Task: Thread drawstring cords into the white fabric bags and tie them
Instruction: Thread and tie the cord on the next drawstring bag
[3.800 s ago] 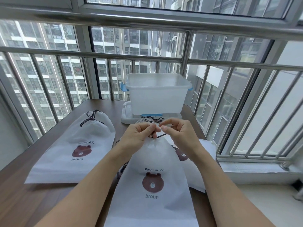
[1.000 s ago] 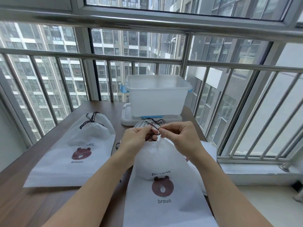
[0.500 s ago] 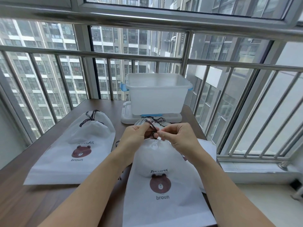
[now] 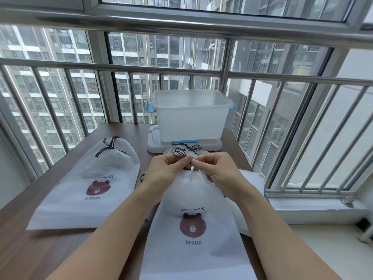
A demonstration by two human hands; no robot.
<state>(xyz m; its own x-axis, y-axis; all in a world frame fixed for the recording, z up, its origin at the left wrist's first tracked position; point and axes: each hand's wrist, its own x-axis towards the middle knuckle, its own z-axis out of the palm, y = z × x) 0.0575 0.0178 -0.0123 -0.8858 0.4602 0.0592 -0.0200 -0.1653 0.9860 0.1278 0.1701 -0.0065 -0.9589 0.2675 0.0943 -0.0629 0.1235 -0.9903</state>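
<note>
Head view: nearest on the counter (image 4: 60, 249), the middle bag (image 4: 193, 229) has its gathered neck between the left hand (image 4: 169, 168) and right hand (image 4: 218, 168), both pinching the dark cord (image 4: 180, 154), knot seemingly unfinished. Left, a tied bag (image 4: 88, 184). Farthest, the tub (image 4: 191, 116) appears empty.

Bright, even daylight through the barred glass balcony windows (image 4: 181, 57), soft faint shadows on the dark wooden table (image 4: 24, 249), wide-angle bending at edges, mostly sharp focus
</note>
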